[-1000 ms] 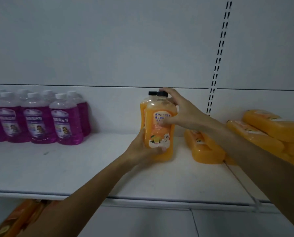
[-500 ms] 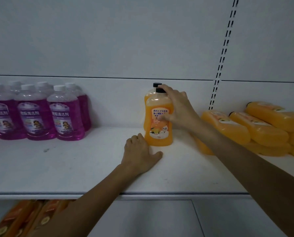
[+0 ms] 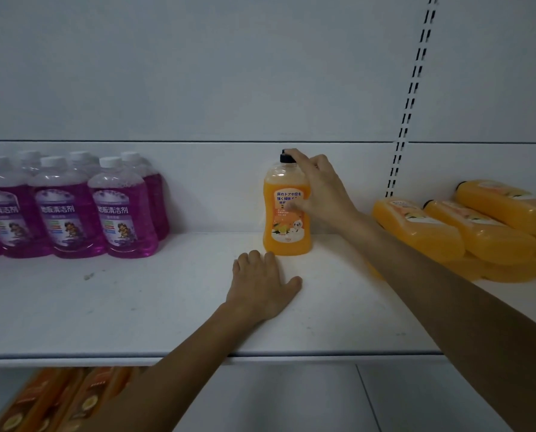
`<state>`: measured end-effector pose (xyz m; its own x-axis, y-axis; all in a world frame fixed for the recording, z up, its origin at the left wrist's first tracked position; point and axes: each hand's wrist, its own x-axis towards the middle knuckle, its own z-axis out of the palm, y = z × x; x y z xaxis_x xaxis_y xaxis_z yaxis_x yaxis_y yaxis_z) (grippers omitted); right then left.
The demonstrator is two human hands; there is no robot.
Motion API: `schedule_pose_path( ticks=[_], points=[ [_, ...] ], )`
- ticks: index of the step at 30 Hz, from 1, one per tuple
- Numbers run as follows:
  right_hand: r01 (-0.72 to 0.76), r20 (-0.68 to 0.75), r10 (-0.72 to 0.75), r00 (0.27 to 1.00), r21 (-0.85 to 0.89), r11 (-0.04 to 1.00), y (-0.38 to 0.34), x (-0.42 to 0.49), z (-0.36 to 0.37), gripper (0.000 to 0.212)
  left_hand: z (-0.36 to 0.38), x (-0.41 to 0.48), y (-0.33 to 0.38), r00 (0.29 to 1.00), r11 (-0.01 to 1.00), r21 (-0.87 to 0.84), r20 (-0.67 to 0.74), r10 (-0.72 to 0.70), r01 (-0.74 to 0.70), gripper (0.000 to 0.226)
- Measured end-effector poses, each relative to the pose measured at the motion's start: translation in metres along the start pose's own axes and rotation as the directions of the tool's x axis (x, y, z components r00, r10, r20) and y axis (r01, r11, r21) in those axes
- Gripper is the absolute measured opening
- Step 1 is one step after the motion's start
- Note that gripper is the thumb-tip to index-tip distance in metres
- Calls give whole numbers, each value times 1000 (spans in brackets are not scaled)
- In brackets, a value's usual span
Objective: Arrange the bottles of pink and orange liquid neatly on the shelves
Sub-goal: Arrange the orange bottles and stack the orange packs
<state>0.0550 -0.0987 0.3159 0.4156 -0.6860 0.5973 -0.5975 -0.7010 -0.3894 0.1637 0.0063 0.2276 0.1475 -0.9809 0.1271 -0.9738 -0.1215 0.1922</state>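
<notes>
Orange and upright, the bottle [image 3: 285,218] stands near the back of the shelf [image 3: 135,307], about midway between the pink bottles [image 3: 73,213] grouped upright on the left and the lying bottles [image 3: 447,227] heaped on their sides at the right. From my seat I read the right hand [image 3: 321,194] as gripping it: the fingers [image 3: 307,162] curl over the black cap [image 3: 284,157] and round the far shoulder, while the thumb presses on the label [image 3: 288,198]. The left hand [image 3: 262,286] lies flat on the shelf just in front of the base, fingers close together, thumb out, holding nothing. Whether its fingertips touch the base I cannot tell. I judge the step to be settling this bottle in its place. To do it well I would check that the base sits flat, turn the label square to the front with a small twist from the thumb, then open the fingers straight up and away so the cap is not dragged. A tall bottle held that high will likely tip easily. The flat left hand could serve as a stop for the front line. Most of the task looks undone, since the lying bottles need standing up in a row beside this one.
</notes>
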Motion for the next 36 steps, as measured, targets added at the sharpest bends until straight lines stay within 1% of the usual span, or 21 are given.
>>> schedule_pose_path(
  ticks=[4, 6, 7, 9, 11, 12, 14, 16, 18, 20, 23, 25, 28, 30, 31, 33, 34, 36],
  points=[
    [21, 4, -21, 1000, -116, 993, 1, -1, -2, 91, -1, -3, 1, 1000, 1000, 11, -23, 2, -2, 59],
    [40, 28, -36, 999, -150, 988, 2, -2, -6, 94, -4, -5, 3, 997, 1000, 13, -67, 28, -27, 57],
    [42, 50, -35, 998, -135, 990, 4, -2, -9, 94, -5, -6, 4, 993, 998, 23, -102, 60, -58, 55],
    [17, 99, -12, 995, -50, 999, 9, -3, -17, 91, -8, -8, 9, 975, 990, 18, -168, 143, -142, 51],
    [-19, 126, 16, 992, 21, 1000, 17, -7, -31, 85, -12, -9, 19, 958, 968, -66, -175, 228, -242, 48],
    [-38, 124, 34, 992, 29, 999, 23, -9, -39, 80, -14, -9, 27, 949, 948, -128, -163, 268, -290, 48],
    [-92, 95, 91, 991, 6, 996, 38, -14, -58, 70, -17, -6, 46, 933, 905, -235, -153, 326, -354, 47],
    [-194, 77, 196, 978, -35, 980, 58, -17, -78, 65, -18, 1, 65, 929, 873, -318, -153, 337, -369, 47],
    [-304, 103, 316, 943, -118, 945, 79, -20, -94, 66, -17, 11, 83, 943, 846, -418, -120, 310, -332, 51],
    [-386, 180, 427, 886, -223, 895, 97, -22, -104, 73, -16, 20, 99, 957, 807, -520, -83, 278, -280, 55],
    [-408, 344, 520, 782, -348, 844, 113, -20, -106, 78, -16, 29, 121, 964, 763, -597, -76, 254, -248, 54],
    [-404, 402, 535, 743, -368, 837, 119, -17, -102, 74, -15, 37, 132, 973, 738, -644, -42, 229, -202, 54],
    [-394, 395, 505, 768, -329, 858, 123, -16, -100, 66, -13, 45, 147, 979, 660, -740, 10, 204, -130, 61],
    [-401, 369, 452, 812, -210, 892, 123, -19, -101, 62, -12, 46, 155, 982, 613, -781, -5, 190, -123, 64],
    [-388, 341, 411, 846, -137, 912, 122, -21, -102, 63, -10, 46, 157, 983, 598, -792, -17, 181, -124, 67],
    [-335, 289, 331, 898, -36, 942, 118, -20, -104, 74, -6, 47, 161, 984, 607, -782, -39, 175, -139, 79],
    [-329, 279, 317, 907, -4, 944, 116, -17, -106, 82, -4, 47, 161, 981, 610, -779, -34, 192, -146, 85],
    [-373, 287, 351, 891, 26, 927, 114, -12, -110, 100, 1, 47, 161, 977, 560, -823, 31, 210, -94, 90]
  ],
)
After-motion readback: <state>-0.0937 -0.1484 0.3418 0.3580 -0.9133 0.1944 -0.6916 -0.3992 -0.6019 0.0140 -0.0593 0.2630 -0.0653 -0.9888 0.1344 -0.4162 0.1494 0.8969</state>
